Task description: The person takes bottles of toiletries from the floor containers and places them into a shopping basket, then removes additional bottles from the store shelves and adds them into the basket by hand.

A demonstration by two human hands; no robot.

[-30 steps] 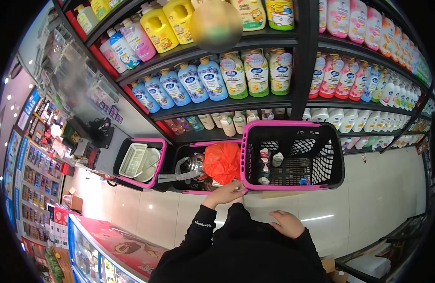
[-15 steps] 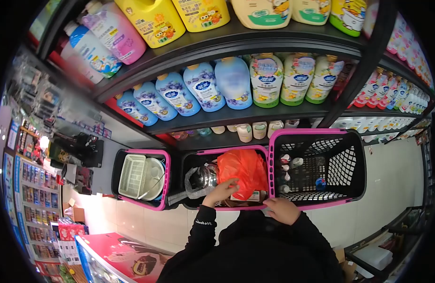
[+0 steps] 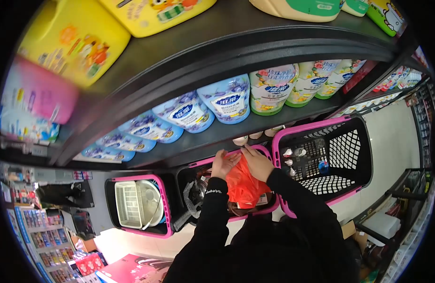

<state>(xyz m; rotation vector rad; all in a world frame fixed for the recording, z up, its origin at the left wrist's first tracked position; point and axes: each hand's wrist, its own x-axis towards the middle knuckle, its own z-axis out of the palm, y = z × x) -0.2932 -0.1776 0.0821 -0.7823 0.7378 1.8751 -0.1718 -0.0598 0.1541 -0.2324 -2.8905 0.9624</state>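
Observation:
An orange-red plastic bag (image 3: 242, 184) lies in the middle black basket with a pink rim (image 3: 269, 207). My left hand (image 3: 224, 163) is at the bag's upper left side, fingers apart and palm partly up. Over the bag's upper right is my right hand (image 3: 258, 163), its fingers pointing up toward the shelf; whether it grips the plastic is hard to tell. Left of the bag, a clear shiny item (image 3: 196, 192) sits in the same basket. The right basket (image 3: 363, 155) holds several small bottles and a blue item (image 3: 323, 166).
At the left, a third basket (image 3: 166, 207) holds a cream plastic rack (image 3: 129, 204) and a white basin (image 3: 151, 203). Shelves with blue bottles (image 3: 227, 101) and yellow jugs (image 3: 76, 42) rise close in front. A pink-topped counter (image 3: 135, 270) is at the lower left.
The view has moved nearer the shelves. Both my hands have moved forward from the baskets' front edge to the far part of the bag, and my right arm now reaches across beside it.

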